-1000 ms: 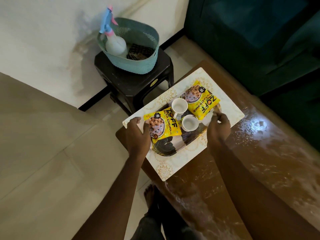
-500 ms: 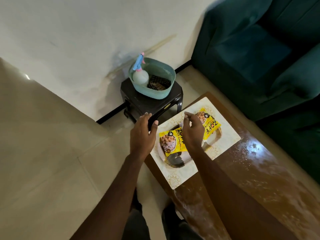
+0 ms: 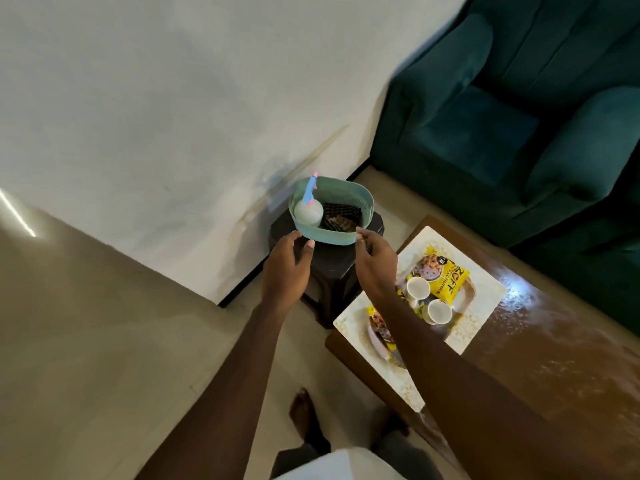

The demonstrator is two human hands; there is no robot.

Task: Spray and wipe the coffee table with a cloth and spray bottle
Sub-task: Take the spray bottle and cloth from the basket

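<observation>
A teal perforated basket (image 3: 349, 199) stands on a dark plastic stool (image 3: 332, 265) by the wall. Inside it are a white spray bottle (image 3: 308, 212) with a blue and pink trigger head and a dark checked cloth (image 3: 341, 216). My left hand (image 3: 285, 265) reaches the basket's near left corner, fingers relaxed and spread, holding nothing. At the near right corner my right hand (image 3: 375, 261) has its fingertips at the rim; I cannot tell whether it grips. The brown glossy coffee table (image 3: 540, 368) lies to the right.
A white patterned tray (image 3: 485, 285) on the table's near end carries two white cups (image 3: 429, 299), yellow snack packets (image 3: 440, 275) and a plate. A dark green sofa (image 3: 512, 116) stands behind the table. My bare feet are on the beige floor tiles (image 3: 104, 358) below.
Both hands left the tray on the coffee table and moved up and left to the basket on the stool. The view has swung toward the wall.
</observation>
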